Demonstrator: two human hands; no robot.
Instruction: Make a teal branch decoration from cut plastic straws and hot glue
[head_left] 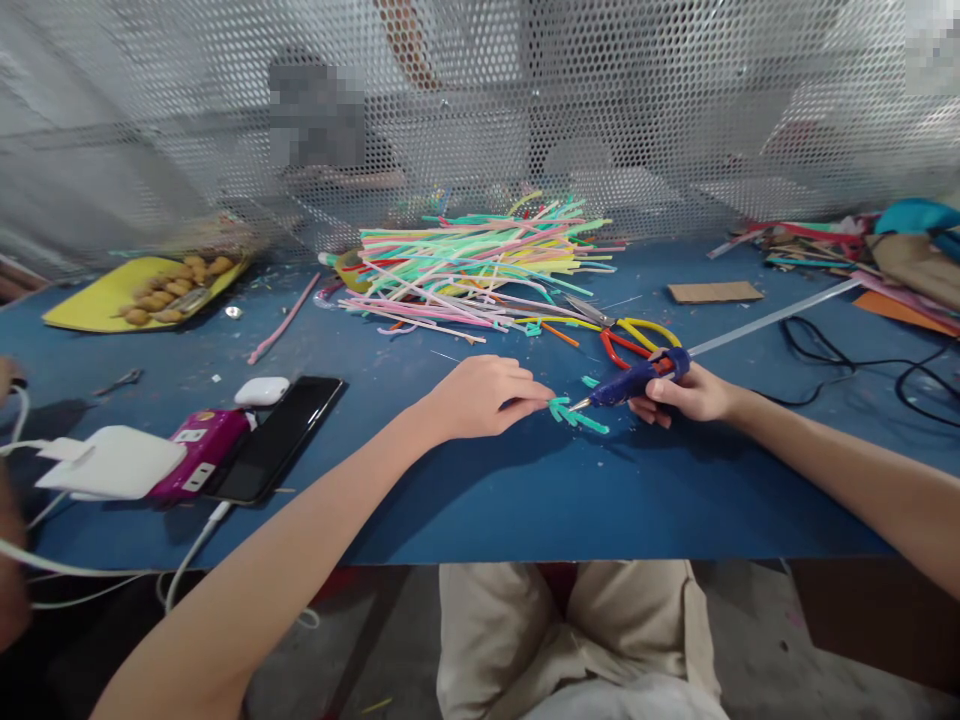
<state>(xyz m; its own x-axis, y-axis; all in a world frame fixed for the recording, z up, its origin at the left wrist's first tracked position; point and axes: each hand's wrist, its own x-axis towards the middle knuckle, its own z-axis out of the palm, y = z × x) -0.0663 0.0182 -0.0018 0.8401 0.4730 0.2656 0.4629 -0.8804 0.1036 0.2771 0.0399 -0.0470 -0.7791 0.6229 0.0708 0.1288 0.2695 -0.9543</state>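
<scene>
My left hand (487, 397) pinches the left end of a branched green sprig (581, 416) near me, right of the middle of the blue table (465, 510), while my right hand (696, 392) grips a glue gun (628, 383), its nozzle at the sprig. Several side pieces already seem set along it, so I judge it partly built; a loose green piece (590, 381) lies just beyond, with plenty of fuzzy stems (480, 262) piled farther off.
</scene>
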